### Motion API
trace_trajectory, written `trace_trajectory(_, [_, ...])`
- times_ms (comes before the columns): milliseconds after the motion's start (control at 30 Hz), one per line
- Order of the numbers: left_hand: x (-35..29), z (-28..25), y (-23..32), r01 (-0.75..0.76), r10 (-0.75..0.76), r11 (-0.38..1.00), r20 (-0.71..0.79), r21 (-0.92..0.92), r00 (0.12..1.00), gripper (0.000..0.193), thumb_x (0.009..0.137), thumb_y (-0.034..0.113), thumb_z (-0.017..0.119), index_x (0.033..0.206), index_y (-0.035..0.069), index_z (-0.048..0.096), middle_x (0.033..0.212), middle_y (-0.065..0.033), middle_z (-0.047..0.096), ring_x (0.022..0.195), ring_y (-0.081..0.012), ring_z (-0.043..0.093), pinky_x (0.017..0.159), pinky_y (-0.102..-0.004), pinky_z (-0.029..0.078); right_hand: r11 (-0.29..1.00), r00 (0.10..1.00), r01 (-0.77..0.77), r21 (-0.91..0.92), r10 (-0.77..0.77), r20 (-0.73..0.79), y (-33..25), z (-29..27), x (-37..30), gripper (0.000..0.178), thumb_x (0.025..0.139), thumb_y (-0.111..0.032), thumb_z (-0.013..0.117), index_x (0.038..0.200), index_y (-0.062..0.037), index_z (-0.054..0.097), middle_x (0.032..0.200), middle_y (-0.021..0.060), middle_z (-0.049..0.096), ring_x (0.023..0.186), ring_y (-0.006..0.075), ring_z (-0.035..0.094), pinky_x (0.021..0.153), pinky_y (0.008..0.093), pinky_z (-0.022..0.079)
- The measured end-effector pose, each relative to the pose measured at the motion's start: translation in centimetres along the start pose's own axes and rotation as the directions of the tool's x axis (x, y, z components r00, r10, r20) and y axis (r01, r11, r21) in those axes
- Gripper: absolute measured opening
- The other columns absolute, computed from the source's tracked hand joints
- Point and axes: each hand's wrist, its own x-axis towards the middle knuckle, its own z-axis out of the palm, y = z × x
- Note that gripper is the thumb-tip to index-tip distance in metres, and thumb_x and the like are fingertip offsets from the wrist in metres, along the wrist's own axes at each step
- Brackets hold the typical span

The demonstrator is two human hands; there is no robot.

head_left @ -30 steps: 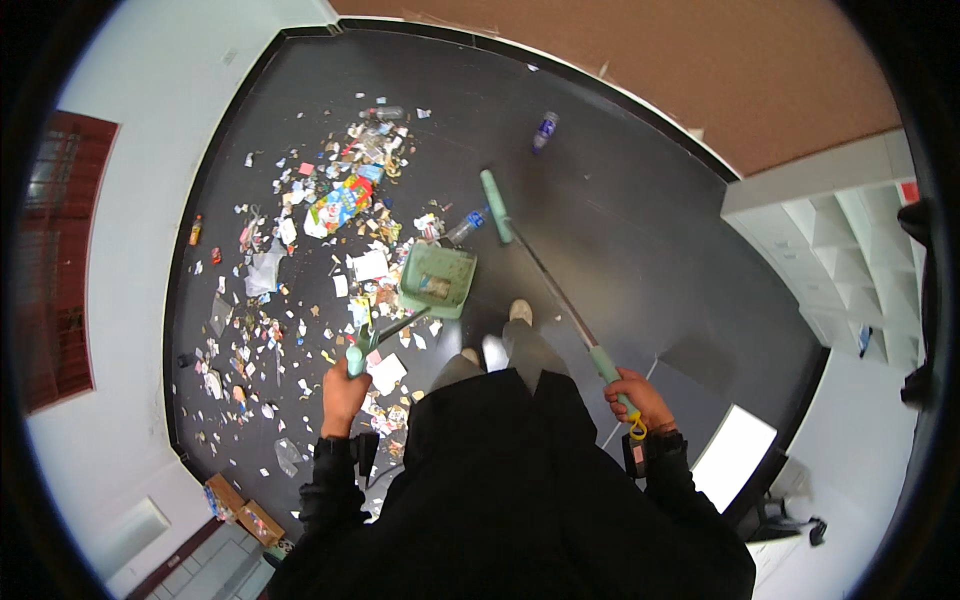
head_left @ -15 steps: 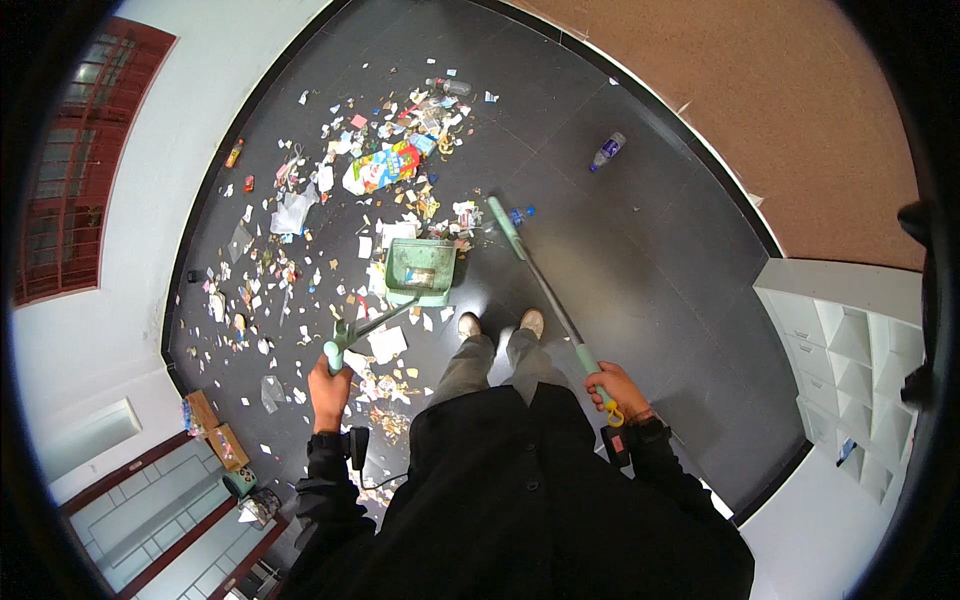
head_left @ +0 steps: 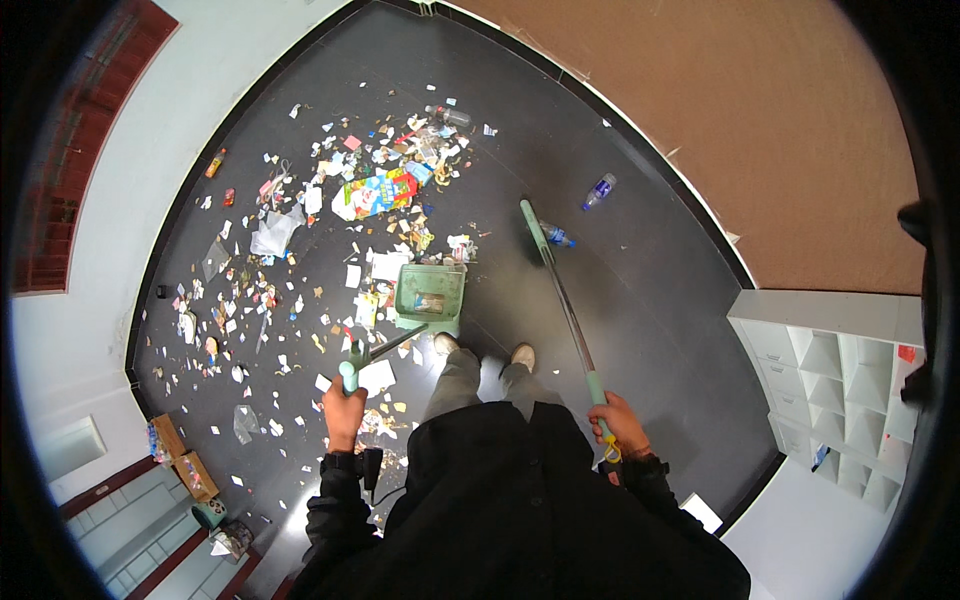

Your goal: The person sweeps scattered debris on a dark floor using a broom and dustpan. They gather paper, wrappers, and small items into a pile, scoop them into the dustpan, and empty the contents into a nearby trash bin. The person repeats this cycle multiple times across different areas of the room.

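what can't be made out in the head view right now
Blue-capped bottle, head view: partly hidden by the broom head.
Item in the dustpan, head view: too small to identify.
White panel, head view: partly covered by the right sleeve.
Red window, head view: lost in the dark fisheye rim.

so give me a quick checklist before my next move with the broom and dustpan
1. Left hand gripping the dustpan by its handle: ok.
2. Right hand gripping the broom: ok.
3. Broom head beside the nearest bottle: ok, though contact is unclear.
4. Dustpan empty: not ok, a small item lies inside.
5. Dustpan edge flush with the floor: cannot tell.
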Motion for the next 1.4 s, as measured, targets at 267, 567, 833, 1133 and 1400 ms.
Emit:
trace_trajectory(267, [4.3, -4.7, -0.5, -0.128, 0.127, 0.992, -0.051, -0.002, 0.991, 0.026, 0.067, 0.011, 0.062, 0.088, -0.002, 0.058, 0.067, -0.0208, 0.059, 0.06, -0.0361, 0.057, 0.059, -0.0396, 0.045, 0.994, 0.996, 0.093, -0.059, -0.093, 0.001, -7.0, 6.9, 6.0, 0.012, 0.075, -0.007, 0.058, 0.082, -0.0029, 0.048, 0.065, 0.0055, 0.051, 0.048, 0.0136, 0.05, 0.041, 0.0293, 0.041])
trace_trajectory(567, [9.8, -5.2, 1.1, -0.041, 0.034, 0.995, -0.086, -0.089, 0.996, 0.018, 0.067, 0.005, 0.06, 0.08, -0.004, 0.054, 0.06, -0.0137, 0.054, 0.054, -0.0215, 0.051, 0.055, -0.0353, 0.043, 0.97, 0.971, 0.234, -0.058, -0.237, -0.043, -21.9, 10.3, 18.6, 0.009, 0.074, -0.009, 0.058, 0.078, -0.0034, 0.052, 0.063, 0.0042, 0.052, 0.048, 0.0134, 0.05, 0.042, 0.0287, 0.041])
trace_trajectory(833, [17.9, -4.6, 4.9, 0.213, -0.243, 0.949, -0.109, -0.233, 0.964, 0.02, 0.067, 0.003, 0.06, 0.086, -0.003, 0.057, 0.065, -0.0062, 0.055, 0.061, -0.0154, 0.05, 0.056, -0.0322, 0.043, 0.946, 0.903, 0.301, -0.119, -0.323, -0.283, -37.9, 5.4, 32.9, 0.012, 0.076, -0.011, 0.058, 0.08, -0.0019, 0.052, 0.063, 0.0047, 0.052, 0.047, 0.014, 0.052, 0.039, 0.0292, 0.041])
trace_trajectory(1133, [24.9, -5.0, 12.1, 0.294, -0.315, 0.943, -0.136, -0.154, 0.939, 0.015, 0.066, 0.005, 0.056, 0.079, 0.0, 0.051, 0.063, -0.0035, 0.05, 0.05, -0.0106, 0.046, 0.042, -0.029, 0.037, 0.937, 0.845, 0.341, -0.067, -0.337, -0.415, -46.7, -2.9, 43.2, 0.01, 0.078, -0.012, 0.054, 0.079, -0.0014, 0.053, 0.059, 0.0049, 0.051, 0.044, 0.0159, 0.052, 0.037, 0.0312, 0.041])
trace_trajectory(1400, [27.4, -4.0, 15.6, 0.274, -0.286, 0.954, -0.097, -0.121, 0.953, 0.015, 0.067, 0.006, 0.057, 0.078, 0.0, 0.05, 0.057, -0.0035, 0.048, 0.043, -0.0121, 0.046, 0.039, -0.0302, 0.036, 0.979, 0.903, 0.146, 0.145, -0.072, -0.423, -45.0, -5.8, 44.3, 0.013, 0.077, -0.009, 0.055, 0.088, -0.0032, 0.051, 0.065, 0.006, 0.051, 0.044, 0.0163, 0.05, 0.037, 0.0314, 0.041])
